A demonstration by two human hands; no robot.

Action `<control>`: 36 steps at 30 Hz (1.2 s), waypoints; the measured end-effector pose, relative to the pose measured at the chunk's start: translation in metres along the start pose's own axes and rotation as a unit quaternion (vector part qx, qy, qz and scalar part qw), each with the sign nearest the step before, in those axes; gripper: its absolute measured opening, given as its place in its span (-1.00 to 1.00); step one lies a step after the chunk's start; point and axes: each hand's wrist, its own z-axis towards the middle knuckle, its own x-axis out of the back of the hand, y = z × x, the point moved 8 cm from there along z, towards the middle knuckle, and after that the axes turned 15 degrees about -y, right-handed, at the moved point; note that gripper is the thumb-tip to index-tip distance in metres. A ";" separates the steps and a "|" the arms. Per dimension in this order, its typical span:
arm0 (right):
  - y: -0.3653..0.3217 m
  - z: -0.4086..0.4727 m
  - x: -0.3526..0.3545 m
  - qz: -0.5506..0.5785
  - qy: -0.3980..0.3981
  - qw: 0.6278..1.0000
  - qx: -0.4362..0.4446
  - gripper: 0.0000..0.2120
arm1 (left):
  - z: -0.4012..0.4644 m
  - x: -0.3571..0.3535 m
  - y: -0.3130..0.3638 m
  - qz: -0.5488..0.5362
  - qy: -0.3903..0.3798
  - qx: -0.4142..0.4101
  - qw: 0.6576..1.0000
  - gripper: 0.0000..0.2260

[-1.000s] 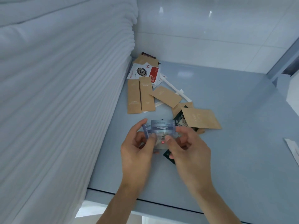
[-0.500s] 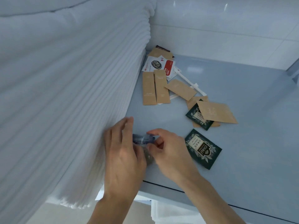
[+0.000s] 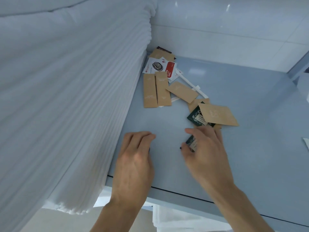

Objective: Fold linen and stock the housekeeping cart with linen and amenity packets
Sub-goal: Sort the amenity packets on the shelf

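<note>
White folded linen, a tall stack of ribbed towels (image 3: 66, 97), fills the left half of the frame and stands on the pale blue-grey cart shelf (image 3: 242, 156). Just right of the stack, in the upper middle, amenity packets lie scattered: two long kraft-brown sachets (image 3: 156, 90) side by side, a white and red coffee packet (image 3: 160, 67) above them, a brown rectangular packet (image 3: 182, 92) tilted to their right, and a larger brown envelope (image 3: 217, 116) overlapping a dark green tea packet (image 3: 198, 118). Low in the centre, the left hand (image 3: 133, 164) lies palm down near the linen, fingers loosely bent; whether it holds anything I cannot tell. The right hand (image 3: 205, 153) curls its fingers and thumb round a second dark green packet (image 3: 191, 143) on the shelf.
</note>
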 end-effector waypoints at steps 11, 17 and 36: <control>0.034 0.019 0.015 0.012 0.025 0.998 0.047 -0.58 | 0.002 -0.082 0.072 -0.004 -0.164 -0.132 0.978 -0.67; 0.056 0.030 0.021 -0.027 0.030 0.999 0.036 -0.54 | 0.002 -0.073 0.065 0.064 -0.072 -0.062 0.993 -0.88; 0.033 -0.036 0.014 -0.020 0.092 0.970 0.225 -0.83 | -0.007 -0.050 0.024 -0.174 0.074 0.081 0.979 -0.64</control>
